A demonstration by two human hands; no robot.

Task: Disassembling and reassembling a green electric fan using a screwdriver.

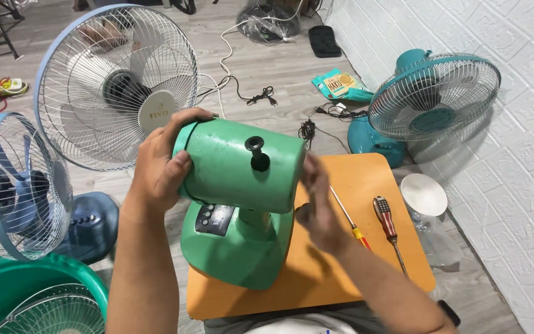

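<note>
A green fan motor housing [236, 164] with a black knob [258, 151] on top stands on its green base [236, 247], which rests on an orange board [372, 179]. My left hand [162, 167] grips the housing's left end. My right hand [316, 204] is at the housing's right end, fingers curled and blurred; whether it holds anything I cannot tell. Just right of that hand lie a thin yellow-handled screwdriver [350, 219] and a red and black screwdriver [387, 222].
A white-grilled fan [115, 80] and a blue fan [13, 185] stand to the left, a teal fan [431, 102] by the white wall on the right. A green basin [7, 284] holds a grille at lower left. A white cap [423, 195] and cables lie around.
</note>
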